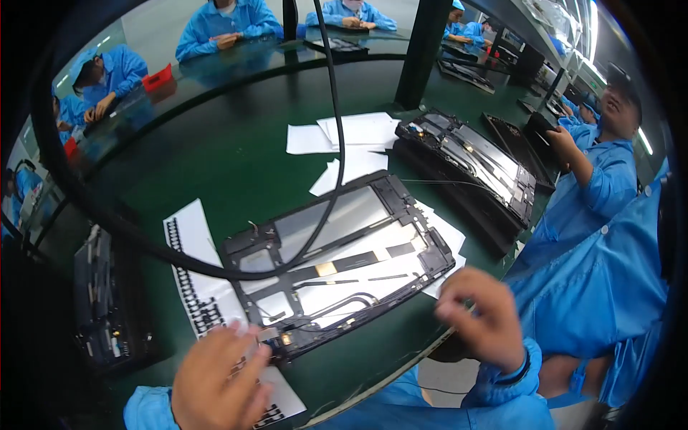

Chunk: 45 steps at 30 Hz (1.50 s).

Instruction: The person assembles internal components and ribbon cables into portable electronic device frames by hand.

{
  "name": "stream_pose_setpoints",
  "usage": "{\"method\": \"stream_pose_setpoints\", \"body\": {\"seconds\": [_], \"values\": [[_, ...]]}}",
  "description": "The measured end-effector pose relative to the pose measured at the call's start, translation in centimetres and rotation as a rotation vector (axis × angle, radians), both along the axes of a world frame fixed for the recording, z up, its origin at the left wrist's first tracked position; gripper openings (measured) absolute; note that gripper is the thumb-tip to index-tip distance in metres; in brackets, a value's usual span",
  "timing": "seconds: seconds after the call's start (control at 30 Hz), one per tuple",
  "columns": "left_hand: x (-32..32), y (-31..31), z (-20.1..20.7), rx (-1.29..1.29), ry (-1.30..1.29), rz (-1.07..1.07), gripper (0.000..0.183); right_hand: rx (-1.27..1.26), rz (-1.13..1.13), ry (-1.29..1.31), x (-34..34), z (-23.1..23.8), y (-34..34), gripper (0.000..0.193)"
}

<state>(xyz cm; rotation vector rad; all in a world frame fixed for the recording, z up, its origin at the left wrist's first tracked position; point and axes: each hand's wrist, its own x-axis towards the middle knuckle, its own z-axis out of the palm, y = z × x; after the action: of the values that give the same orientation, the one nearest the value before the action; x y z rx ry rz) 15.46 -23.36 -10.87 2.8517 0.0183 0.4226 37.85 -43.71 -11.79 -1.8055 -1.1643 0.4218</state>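
An opened flat electronic device (344,261) with a black frame, silver plates and cables lies in front of me on the green table. My left hand (218,376) is at its near left corner, fingers stretched out and apart over a white sheet (197,244) with rows of small black pieces. The fingertips are beside a small dark part with a gold patch at that corner; whether they touch it I cannot tell. My right hand (491,319) hovers off the device's near right corner, fingers curled and thumb and forefinger close together. What it holds, if anything, is not visible.
White papers (358,132) lie behind and under the device. A second opened device (473,161) rests on a black block at right; another dark unit (100,297) stands at left. A black cable (337,107) loops across the view. A co-worker (602,158) stands close at right; others sit opposite.
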Motion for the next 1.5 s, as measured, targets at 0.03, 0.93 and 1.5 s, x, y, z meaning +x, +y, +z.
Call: {"method": "stream_pose_setpoints", "body": {"seconds": [0.03,0.93,1.5], "values": [[1.8,-1.3,0.7,-0.041,0.040,-0.081,0.040,0.027,-0.059,0.108,1.8,-0.3,-0.9,0.004],[12.6,-3.1,-4.1,-0.021,-0.211,-0.474,0.030,-0.017,0.095,-0.098,5.3,-3.0,1.8,0.005],[13.3,-6.5,-6.6,-0.449,-0.217,-0.196,0.033,0.131,0.062,-0.020,6.1,-3.7,1.1,0.012]]}}
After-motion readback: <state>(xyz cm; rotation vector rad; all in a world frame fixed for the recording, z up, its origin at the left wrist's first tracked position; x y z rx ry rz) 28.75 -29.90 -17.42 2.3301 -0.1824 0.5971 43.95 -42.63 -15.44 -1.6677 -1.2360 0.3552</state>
